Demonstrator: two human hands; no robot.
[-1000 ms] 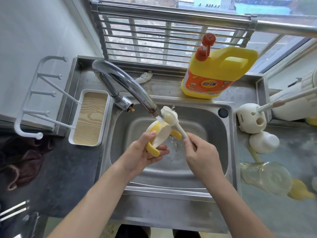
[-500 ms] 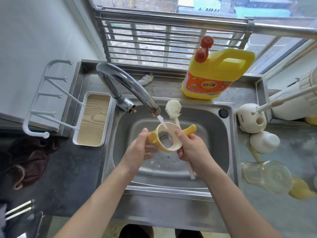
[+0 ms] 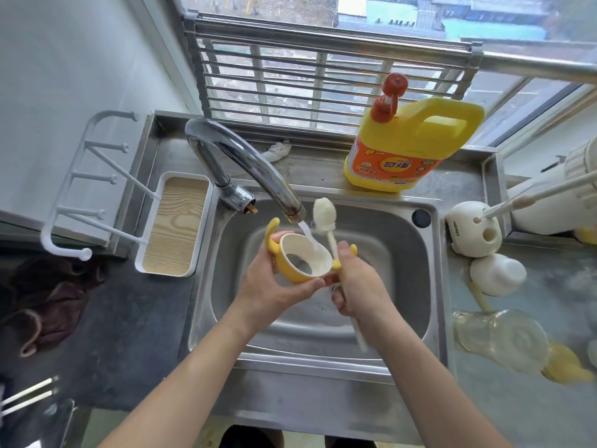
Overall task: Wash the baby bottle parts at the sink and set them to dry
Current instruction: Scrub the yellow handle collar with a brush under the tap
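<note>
Wall: pale grey wall (image 3: 64,66), plain, fills the left side up to the window frame.
Window: wide window (image 3: 403,14) straight ahead above the worktop; metal frame runs off to the right.
Bars: steel grille (image 3: 323,79) of horizontal rods across the lower pane.
Outside: grey ground below, blue roofs (image 3: 484,25) beyond.
Worktop: stainless ledge (image 3: 316,169) under the window; dark speckled counter (image 3: 129,318) on the left.
Light: soft daylight from the window.

two bare forearms (image 3: 181,376), left hand (image 3: 274,287) and right hand (image 3: 358,286) bare, dark clothing (image 3: 253,438) below
</note>
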